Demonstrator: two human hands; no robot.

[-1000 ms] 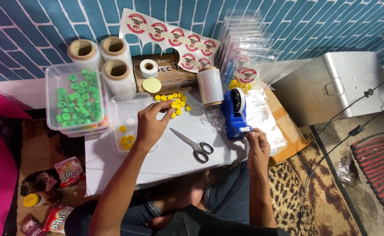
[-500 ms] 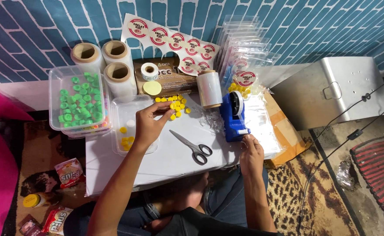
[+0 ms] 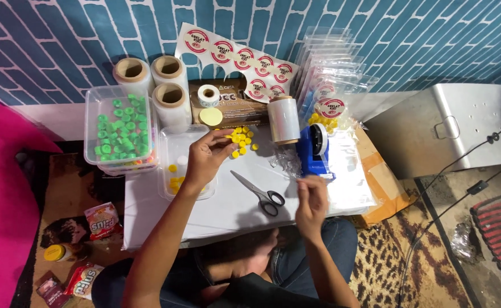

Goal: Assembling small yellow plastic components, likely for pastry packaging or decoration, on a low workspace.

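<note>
since a moment ago our right hand (image 3: 311, 201) has come back from the blue tape dispenser (image 3: 314, 149) toward our body and now hovers just below it, over the white tabletop (image 3: 148, 211), fingers pinched together; whether a strip of tape sits between them we cannot tell. our left hand (image 3: 205, 158) has stayed put beside the scattered yellow caps (image 3: 240, 138), its fingers curled loosely, tips close to the nearest caps, though we cannot tell if it has one in its grasp. it lies over the clear tray (image 3: 170, 149) that holds a few more yellow pieces. the scissors (image 3: 260, 194) rest untouched between our two hands, and the tub of green caps (image 3: 120, 128) stands off to the left.
</note>
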